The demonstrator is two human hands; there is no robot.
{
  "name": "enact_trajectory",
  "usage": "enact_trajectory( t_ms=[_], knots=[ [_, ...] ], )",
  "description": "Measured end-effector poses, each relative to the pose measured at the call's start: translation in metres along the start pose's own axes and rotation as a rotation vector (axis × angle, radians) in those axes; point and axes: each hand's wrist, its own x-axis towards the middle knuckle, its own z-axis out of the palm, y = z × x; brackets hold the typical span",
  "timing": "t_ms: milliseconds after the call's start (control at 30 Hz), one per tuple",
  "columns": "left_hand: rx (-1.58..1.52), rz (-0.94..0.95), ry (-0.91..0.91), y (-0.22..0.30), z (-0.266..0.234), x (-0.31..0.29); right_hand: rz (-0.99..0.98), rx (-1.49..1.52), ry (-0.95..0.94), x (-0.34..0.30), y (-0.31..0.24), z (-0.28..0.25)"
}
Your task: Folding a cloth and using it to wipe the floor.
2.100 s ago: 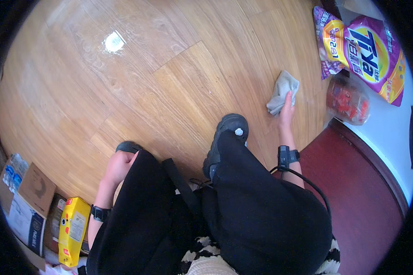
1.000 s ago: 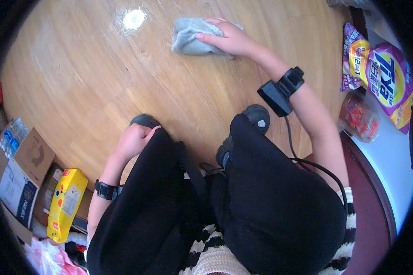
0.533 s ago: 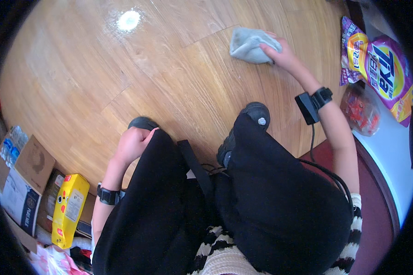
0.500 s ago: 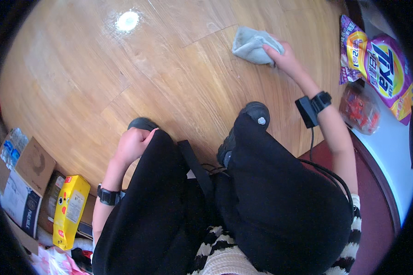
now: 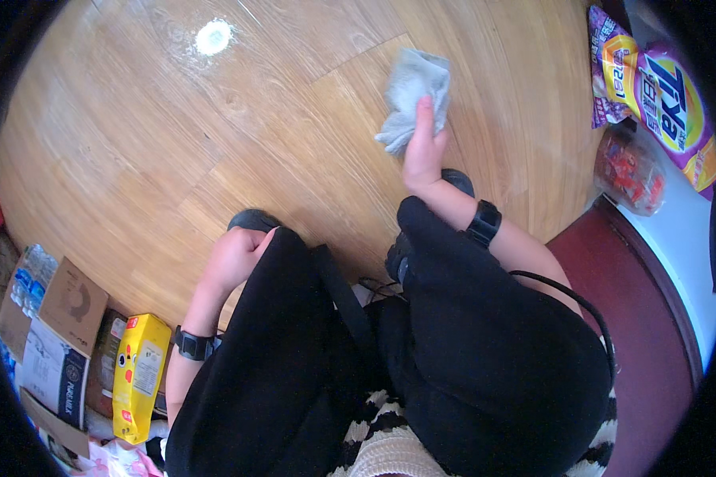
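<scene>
In the head view, a folded light grey cloth (image 5: pixel 415 87) lies against the wood-plank floor (image 5: pixel 294 135), ahead of my right shoe. My right hand (image 5: pixel 426 151) grips it, thumb on top and the other fingers mostly hidden at its edge. My left hand (image 5: pixel 239 256) rests closed on my left knee, above the left shoe (image 5: pixel 254 219); what its curled fingers hold, if anything, is hidden. Each wrist wears a black band. Black trousers (image 5: pixel 485 358) cover my bent legs.
At the right, a purple detergent bag (image 5: pixel 664 103) and a clear bag of red items (image 5: pixel 630 171) rest on a pale surface (image 5: pixel 684 238). Dark red flooring (image 5: pixel 612 294) lies below. At left are a cardboard box (image 5: pixel 71 306), plastic bottles (image 5: pixel 32 278) and a yellow package (image 5: pixel 141 378).
My right hand has drawn the cloth leftward and nearer to me, turning it as it went. My left hand stays on the knee. The view has shifted slightly.
</scene>
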Motion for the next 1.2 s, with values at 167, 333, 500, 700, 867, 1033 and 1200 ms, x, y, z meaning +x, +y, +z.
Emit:
enact_trajectory(
  t_ms=[167, 333, 500, 700, 867, 1033, 1200],
  knots=[
    [0.048, 0.024, 0.07, 0.003, 0.003, -0.004, -0.04, -0.062, -0.147, 0.011, 0.002, 0.04],
    [0.049, 0.014, 0.086, 0.004, 0.004, -0.005, -0.51, -0.387, -0.36, 0.03, -0.001, 0.086],
    [0.058, 0.02, 0.114, -0.003, 0.008, -0.003, -0.695, -0.427, -0.646, 0.029, -0.004, 0.106],
    [0.077, -0.01, 0.132, 0.006, 0.004, -0.005, -0.887, -0.574, -1.328, 0.025, -0.015, 0.093],
    [0.05, -0.071, 0.127, 0.008, 0.005, -0.005, -0.905, -0.637, -1.863, 0.048, -0.023, 0.073],
    [0.079, -0.061, 0.172, 0.008, 0.009, -0.005, -0.976, -0.673, -1.899, 0.1, -0.047, 0.049],
    [0.084, -0.049, 0.156, 0.002, 0.011, -0.001, -1.028, -0.834, -1.438, 0.174, -0.078, 0.015]
  ],
)
